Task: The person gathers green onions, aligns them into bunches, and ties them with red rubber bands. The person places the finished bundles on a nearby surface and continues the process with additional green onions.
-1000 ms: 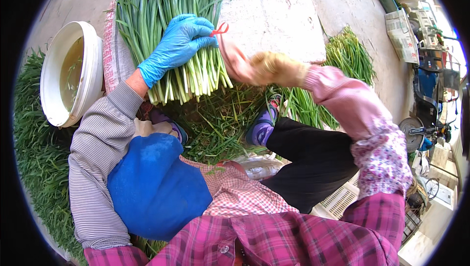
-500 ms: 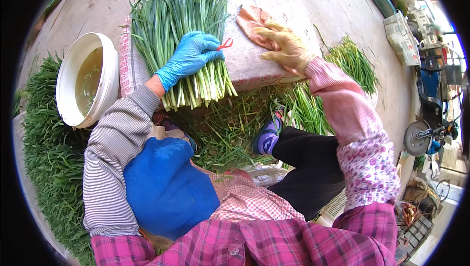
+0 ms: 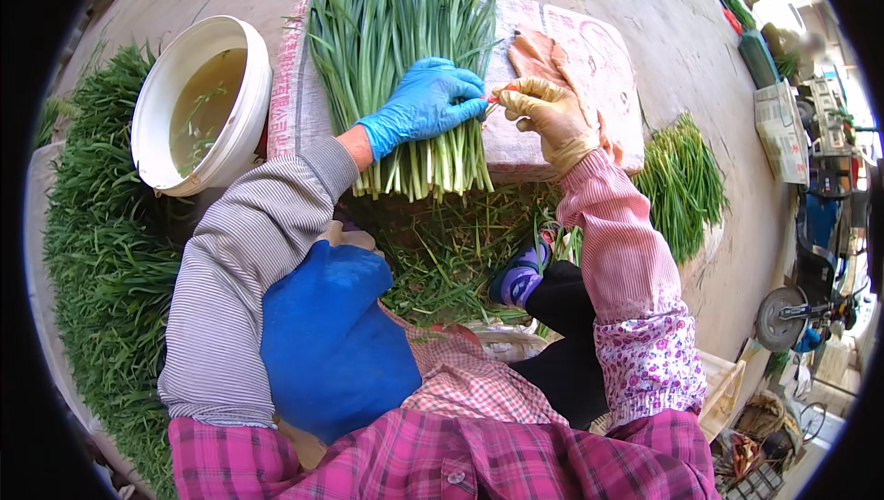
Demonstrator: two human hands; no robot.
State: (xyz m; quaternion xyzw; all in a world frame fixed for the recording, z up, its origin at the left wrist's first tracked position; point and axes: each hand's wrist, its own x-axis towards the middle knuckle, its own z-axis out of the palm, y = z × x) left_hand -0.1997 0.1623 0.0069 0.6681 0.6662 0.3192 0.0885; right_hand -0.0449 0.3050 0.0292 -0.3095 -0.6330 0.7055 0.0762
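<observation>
A thick bundle of garlic chives [image 3: 401,26] lies across a low block wrapped in white woven sacking [image 3: 516,145], its pale cut ends hanging over the near edge. My left hand [image 3: 425,106], in a blue glove, rests closed over the bundle just above those ends, with a thin red tie [image 3: 491,99] at its fingertips. From the right, my right hand [image 3: 550,121], in a pale yellow glove, pinches the same tie close to the left fingertips. The part of the tie under the left hand is hidden. Behind the right hand lies a crumpled orange-brown cloth [image 3: 541,56].
At left stands a white bucket [image 3: 260,99] of murky water, beside a long heap of chives [image 3: 101,261]. Another pile of chives [image 3: 683,182] lies right of the block. Loose trimmings [image 3: 433,251] cover the ground between my feet. A wheeled vehicle [image 3: 783,316] stands far right.
My right hand has moved from over the cloth to the red tie, fingers now pinched on it. My left hand stays on the bundle. The view has shifted, so the block appears farther right.
</observation>
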